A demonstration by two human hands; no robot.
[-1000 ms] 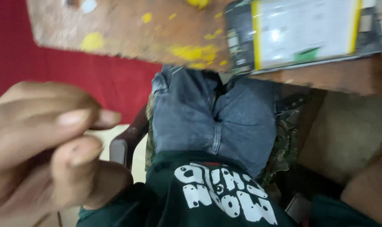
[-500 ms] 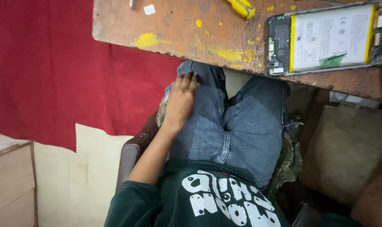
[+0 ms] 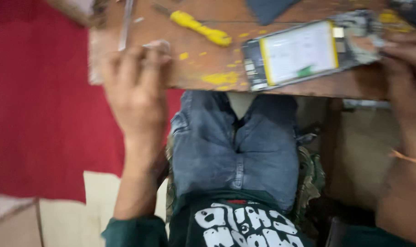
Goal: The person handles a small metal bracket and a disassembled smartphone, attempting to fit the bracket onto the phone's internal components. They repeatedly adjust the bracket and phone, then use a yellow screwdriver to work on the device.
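Nearest, a person's lap in blue jeans (image 3: 235,146) sits under a worn wooden table (image 3: 203,68). The left hand (image 3: 137,91) rests at the near table edge, fingers together and flat, holding nothing, just near a thin metal tool (image 3: 124,25). At right, the right hand (image 3: 407,68) touches the end of an opened phone (image 3: 304,52) lying back-up with its white battery showing; its fingers are blurred, so I cannot tell their grip. A steady hold on the phone seems wise. Farther back lies a yellow pry tool (image 3: 201,28).
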